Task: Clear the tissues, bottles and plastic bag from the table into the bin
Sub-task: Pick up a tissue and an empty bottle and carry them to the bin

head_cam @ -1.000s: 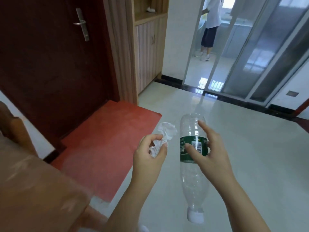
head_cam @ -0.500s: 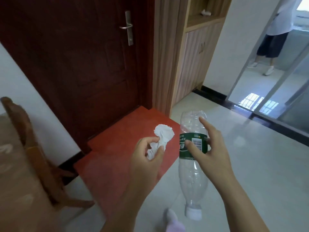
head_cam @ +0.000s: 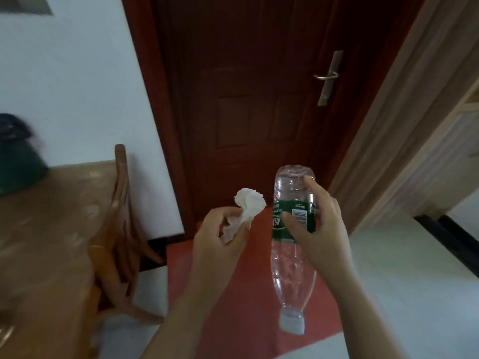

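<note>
My left hand point(head_cam: 220, 242) grips a crumpled white tissue point(head_cam: 248, 206) that sticks up above the fingers. My right hand point(head_cam: 318, 229) holds an empty clear plastic bottle point(head_cam: 291, 270) by its green label. The bottle hangs upside down, its white cap pointing at the floor. Both hands are in front of me over a red doormat point(head_cam: 233, 294). At the far left edge stands a dark green bin point(head_cam: 15, 164) lined with a black bag, beyond the wooden table point(head_cam: 44, 242).
A wooden chair point(head_cam: 121, 229) is pushed against the table's right side. A dark red door point(head_cam: 246, 99) with a metal handle faces me. A wooden cabinet point(head_cam: 414, 151) stands to the right. Pale tiled floor point(head_cam: 401, 281) lies to the right.
The view has swung left: the door is now centred, the glass doors and the person are out of sight, and the table, chair and bin have come in. Both hands keep their holds.
</note>
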Action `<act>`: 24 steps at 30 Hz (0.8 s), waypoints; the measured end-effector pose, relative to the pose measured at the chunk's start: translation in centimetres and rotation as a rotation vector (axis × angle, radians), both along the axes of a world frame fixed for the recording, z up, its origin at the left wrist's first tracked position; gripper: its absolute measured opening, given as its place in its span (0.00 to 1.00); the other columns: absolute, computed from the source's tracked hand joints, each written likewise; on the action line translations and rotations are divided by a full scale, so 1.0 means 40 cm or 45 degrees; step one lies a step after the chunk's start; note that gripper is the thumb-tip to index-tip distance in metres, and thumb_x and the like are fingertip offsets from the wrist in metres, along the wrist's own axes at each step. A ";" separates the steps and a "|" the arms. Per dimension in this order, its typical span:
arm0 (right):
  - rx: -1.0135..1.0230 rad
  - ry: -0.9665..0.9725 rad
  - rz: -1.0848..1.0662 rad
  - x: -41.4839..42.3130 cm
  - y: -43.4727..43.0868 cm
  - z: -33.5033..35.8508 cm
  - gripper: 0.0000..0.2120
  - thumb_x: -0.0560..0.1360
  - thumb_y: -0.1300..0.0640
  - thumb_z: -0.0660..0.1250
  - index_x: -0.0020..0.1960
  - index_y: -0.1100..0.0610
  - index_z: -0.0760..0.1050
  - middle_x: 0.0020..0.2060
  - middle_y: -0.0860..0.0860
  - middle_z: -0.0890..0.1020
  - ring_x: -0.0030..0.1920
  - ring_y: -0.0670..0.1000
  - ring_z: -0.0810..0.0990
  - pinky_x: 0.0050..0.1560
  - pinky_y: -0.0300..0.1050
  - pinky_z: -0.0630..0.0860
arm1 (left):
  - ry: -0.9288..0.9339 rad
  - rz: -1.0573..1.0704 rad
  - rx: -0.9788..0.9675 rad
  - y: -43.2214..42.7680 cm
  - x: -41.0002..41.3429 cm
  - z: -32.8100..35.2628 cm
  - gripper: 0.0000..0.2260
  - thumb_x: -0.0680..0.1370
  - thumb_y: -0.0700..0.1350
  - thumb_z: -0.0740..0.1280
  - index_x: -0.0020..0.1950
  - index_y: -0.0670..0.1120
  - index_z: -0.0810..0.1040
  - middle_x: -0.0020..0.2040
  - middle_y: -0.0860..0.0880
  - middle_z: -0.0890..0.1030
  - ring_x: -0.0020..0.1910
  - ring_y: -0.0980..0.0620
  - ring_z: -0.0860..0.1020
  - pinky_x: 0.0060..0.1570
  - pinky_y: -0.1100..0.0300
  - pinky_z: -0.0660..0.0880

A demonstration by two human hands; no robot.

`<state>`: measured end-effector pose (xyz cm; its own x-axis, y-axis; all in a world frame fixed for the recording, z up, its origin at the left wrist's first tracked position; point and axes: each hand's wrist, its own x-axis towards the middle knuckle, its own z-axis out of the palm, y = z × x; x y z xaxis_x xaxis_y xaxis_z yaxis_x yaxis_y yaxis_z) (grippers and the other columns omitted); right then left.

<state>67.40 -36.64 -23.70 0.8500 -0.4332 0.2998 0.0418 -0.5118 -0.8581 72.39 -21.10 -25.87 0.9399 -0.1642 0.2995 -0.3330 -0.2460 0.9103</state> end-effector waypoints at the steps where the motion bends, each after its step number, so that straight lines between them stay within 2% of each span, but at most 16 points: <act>1: -0.007 0.008 0.053 0.041 0.007 -0.003 0.32 0.69 0.55 0.71 0.60 0.30 0.58 0.58 0.42 0.66 0.59 0.49 0.71 0.57 0.55 0.75 | 0.013 0.059 0.005 0.013 0.026 -0.004 0.07 0.73 0.46 0.69 0.48 0.55 0.75 0.45 0.58 0.78 0.43 0.62 0.75 0.39 0.73 0.70; 5: -0.002 0.013 0.227 0.203 0.046 -0.011 0.32 0.69 0.55 0.71 0.58 0.28 0.57 0.59 0.44 0.66 0.58 0.46 0.72 0.57 0.51 0.75 | 0.051 0.238 -0.015 0.068 0.141 -0.011 0.08 0.73 0.43 0.69 0.48 0.53 0.76 0.44 0.56 0.78 0.43 0.62 0.75 0.38 0.74 0.69; 8: -0.013 0.025 0.323 0.327 0.087 -0.015 0.31 0.69 0.55 0.71 0.61 0.31 0.58 0.59 0.43 0.66 0.58 0.46 0.72 0.56 0.47 0.75 | 0.041 0.332 -0.015 0.114 0.249 -0.020 0.08 0.73 0.43 0.69 0.49 0.51 0.76 0.46 0.55 0.78 0.45 0.61 0.75 0.40 0.73 0.70; 11: -0.052 0.020 0.396 0.462 0.138 -0.016 0.31 0.70 0.55 0.70 0.63 0.34 0.58 0.60 0.42 0.64 0.59 0.46 0.71 0.58 0.48 0.74 | 0.023 0.403 -0.024 0.162 0.366 -0.023 0.07 0.73 0.43 0.69 0.50 0.50 0.76 0.46 0.57 0.78 0.45 0.64 0.74 0.40 0.75 0.68; 14: -0.100 0.004 0.474 0.610 0.206 0.003 0.31 0.70 0.55 0.70 0.65 0.38 0.59 0.60 0.43 0.64 0.61 0.45 0.68 0.60 0.43 0.70 | 0.001 0.487 -0.080 0.227 0.482 -0.006 0.08 0.73 0.40 0.69 0.49 0.50 0.75 0.46 0.58 0.77 0.45 0.68 0.74 0.40 0.76 0.69; 17: -0.132 -0.010 0.599 0.751 0.295 0.030 0.31 0.70 0.56 0.71 0.65 0.39 0.59 0.60 0.43 0.64 0.61 0.44 0.68 0.62 0.44 0.69 | 0.011 0.603 -0.126 0.315 0.585 0.010 0.08 0.73 0.39 0.69 0.48 0.50 0.76 0.45 0.60 0.77 0.45 0.70 0.73 0.40 0.77 0.68; 19: -0.126 -0.019 0.673 0.834 0.357 0.038 0.31 0.70 0.56 0.71 0.66 0.40 0.60 0.61 0.44 0.65 0.61 0.44 0.68 0.63 0.45 0.69 | 0.001 0.680 -0.143 0.374 0.641 0.016 0.09 0.72 0.38 0.69 0.47 0.52 0.76 0.45 0.59 0.77 0.45 0.69 0.74 0.41 0.77 0.68; 22: -0.117 -0.036 0.787 0.936 0.449 0.035 0.32 0.70 0.57 0.71 0.67 0.42 0.60 0.61 0.45 0.65 0.62 0.45 0.68 0.63 0.44 0.68 | 0.022 0.796 -0.176 0.455 0.703 0.015 0.11 0.72 0.39 0.69 0.44 0.56 0.75 0.44 0.56 0.79 0.41 0.62 0.75 0.40 0.71 0.70; 24: -0.121 -0.035 0.872 0.985 0.507 0.027 0.32 0.70 0.57 0.71 0.66 0.40 0.59 0.61 0.46 0.65 0.63 0.46 0.68 0.63 0.45 0.69 | 0.014 0.866 -0.162 0.503 0.728 0.010 0.11 0.72 0.39 0.69 0.44 0.57 0.75 0.44 0.56 0.79 0.41 0.63 0.75 0.40 0.72 0.69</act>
<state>106.81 -16.38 -22.61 0.9143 0.2277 0.3350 0.4034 -0.4353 -0.8049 101.52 -0.98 -25.48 0.8247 0.4983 0.2674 -0.1334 -0.2881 0.9483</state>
